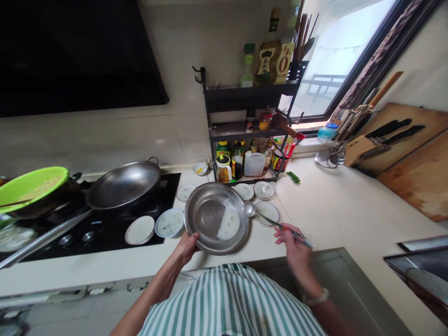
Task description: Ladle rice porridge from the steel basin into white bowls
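One white counter [315,200] extends beneath a tilted metal basin [209,213] of pale liquid [230,224], a ladle [249,209] at its right rim, and small bowls [169,235] nearby, the left hand [188,246] gripping the basin's near-left rim, the right hand [295,243] the ladle's handle.

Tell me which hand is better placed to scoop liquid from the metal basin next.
Probably the right hand: it holds the ladle close to the white liquid, while the left hand grips the metal basin by its rim.
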`<state>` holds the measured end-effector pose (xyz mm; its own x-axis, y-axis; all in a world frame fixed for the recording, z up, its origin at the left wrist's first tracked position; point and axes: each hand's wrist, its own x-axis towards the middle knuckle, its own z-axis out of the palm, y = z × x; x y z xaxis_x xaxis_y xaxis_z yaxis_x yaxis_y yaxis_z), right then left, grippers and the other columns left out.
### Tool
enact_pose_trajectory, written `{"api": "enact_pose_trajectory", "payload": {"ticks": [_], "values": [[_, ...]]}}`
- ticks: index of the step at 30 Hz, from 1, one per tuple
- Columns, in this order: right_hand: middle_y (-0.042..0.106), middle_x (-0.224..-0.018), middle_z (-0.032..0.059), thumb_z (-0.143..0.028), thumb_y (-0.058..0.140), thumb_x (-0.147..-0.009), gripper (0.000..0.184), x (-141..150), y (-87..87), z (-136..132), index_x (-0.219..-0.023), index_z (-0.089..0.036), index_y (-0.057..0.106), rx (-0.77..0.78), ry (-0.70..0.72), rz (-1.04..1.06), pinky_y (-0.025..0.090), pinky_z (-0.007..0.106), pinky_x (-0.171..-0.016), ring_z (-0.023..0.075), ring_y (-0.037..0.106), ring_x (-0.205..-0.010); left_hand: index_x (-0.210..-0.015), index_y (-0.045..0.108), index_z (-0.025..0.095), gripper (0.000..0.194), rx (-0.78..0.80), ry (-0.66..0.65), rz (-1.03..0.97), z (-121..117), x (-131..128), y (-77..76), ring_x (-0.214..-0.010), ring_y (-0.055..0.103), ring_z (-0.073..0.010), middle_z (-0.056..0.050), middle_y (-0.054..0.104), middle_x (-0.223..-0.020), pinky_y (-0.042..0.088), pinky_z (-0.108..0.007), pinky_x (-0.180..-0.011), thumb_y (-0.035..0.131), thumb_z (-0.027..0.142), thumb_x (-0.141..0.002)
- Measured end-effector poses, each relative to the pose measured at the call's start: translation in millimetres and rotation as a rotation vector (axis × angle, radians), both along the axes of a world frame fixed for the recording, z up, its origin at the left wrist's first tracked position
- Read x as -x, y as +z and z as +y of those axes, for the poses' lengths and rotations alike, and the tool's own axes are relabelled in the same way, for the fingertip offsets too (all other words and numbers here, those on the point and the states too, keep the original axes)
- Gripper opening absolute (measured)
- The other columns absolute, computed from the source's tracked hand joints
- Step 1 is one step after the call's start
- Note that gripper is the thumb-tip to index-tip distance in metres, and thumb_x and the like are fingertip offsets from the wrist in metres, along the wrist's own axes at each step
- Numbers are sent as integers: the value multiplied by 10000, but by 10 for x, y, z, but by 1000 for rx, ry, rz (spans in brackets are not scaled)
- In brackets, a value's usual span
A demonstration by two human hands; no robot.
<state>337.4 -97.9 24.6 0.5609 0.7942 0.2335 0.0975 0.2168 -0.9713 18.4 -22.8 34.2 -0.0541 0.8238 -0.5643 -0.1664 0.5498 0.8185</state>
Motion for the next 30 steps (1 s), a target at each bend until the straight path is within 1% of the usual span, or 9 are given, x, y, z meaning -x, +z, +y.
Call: {"api": "enact_pose_trajectory", "payload": {"ticks": [4,7,10,13,15,19,23,27,30], "values": [[699,-717,44,-429,516,-936,295,223,-70,123,-1010,-178,654,11,146,-203,573,292,-520,150,633,-523,-964,518,137,229,4,-2,-1,6,8,-18,-502,595,-136,-10,639,-625,559,-320,-558,502,9,-775],[696,-776,46,-375,498,-940,257,310,-147,231,-1015,-207,679,-43,239,-319,576,282,-508,155,647,-569,-990,511,136,251,-2,-7,-21,7,11,-22,-516,603,-139,-18,649,-644,562,-323,-563,505,10,-773],[699,-850,68,-348,501,-931,243,354,-226,309,-1018,-230,696,-103,319,-377,586,283,-516,178,677,-665,-1006,503,135,257,-8,1,-18,6,14,-30,-522,607,-142,-22,651,-657,564,-332,-568,498,13,-779],[707,-872,82,-382,515,-920,255,405,-283,335,-1004,-228,700,-78,364,-371,592,294,-533,191,690,-690,-994,507,134,248,-8,-2,-9,8,17,-43,-525,609,-146,-22,645,-655,565,-339,-574,495,16,-777],[708,-790,74,-431,519,-913,291,443,-299,341,-993,-207,687,-5,341,-306,590,305,-531,192,682,-628,-991,513,137,252,-6,-5,-11,9,20,-49,-532,613,-149,-20,644,-659,564,-341,-576,517,25,-766],[683,-621,50,-574,559,-856,416,471,-270,381,-925,-173,643,125,173,-68,564,319,-472,193,636,-477,-979,521,143,247,-4,-2,-18,5,23,-51,-532,607,-145,-15,643,-658,561,-334,-571,548,44,-754],[692,-621,57,-626,655,-762,474,426,-183,411,-889,-171,616,122,105,110,558,324,-443,205,646,-485,-947,522,141,216,-6,-19,-21,3,25,-52,-508,587,-134,-3,621,-621,553,-318,-564,528,36,-757],[699,-630,56,-597,696,-740,458,386,-101,391,-885,-170,613,104,86,161,564,320,-444,208,664,-514,-952,528,147,236,-4,-19,-18,5,27,-56,-510,591,-138,7,610,-615,550,-317,-569,551,39,-744],[695,-618,50,-572,702,-745,439,372,-68,374,-890,-168,614,95,82,178,566,313,-446,212,677,-534,-975,525,143,250,-11,-21,-9,1,21,-47,-507,587,-141,2,615,-609,546,-314,-562,525,35,-750]]}}
